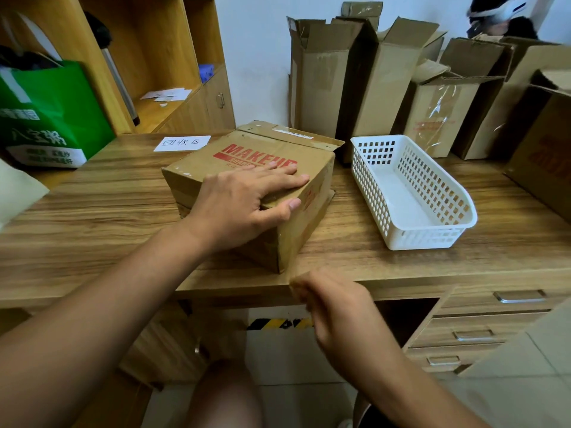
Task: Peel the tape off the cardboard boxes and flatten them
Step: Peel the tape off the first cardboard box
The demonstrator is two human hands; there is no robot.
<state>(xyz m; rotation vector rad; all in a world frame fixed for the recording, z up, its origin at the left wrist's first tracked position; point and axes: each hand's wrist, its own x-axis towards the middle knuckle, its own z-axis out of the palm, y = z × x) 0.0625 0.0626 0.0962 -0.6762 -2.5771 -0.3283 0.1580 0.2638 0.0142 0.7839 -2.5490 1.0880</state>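
My left hand (247,199) lies flat on top of the cardboard box (216,159), fingers stretched out over the red MAKEUP print and thumb hooked down over the near edge onto the side face, pressing rather than gripping. The box sits on the wooden desk (92,211), near the front edge, turned so one corner points toward me; a flap (290,134) sticks out along its far side.

My right hand (333,301) hovers just below the desk edge, close to that near corner (it is badly blurred, so I cannot tell whether it pinches anything or is merely curled).

Just right of the box stands a white plastic basket (432,239). Behind them, more cardboard boxes (324,81) stand upright against the wall, flaps open. A green bag (52,118) sits at the far left, with a handwritten paper note (182,143) beside it.
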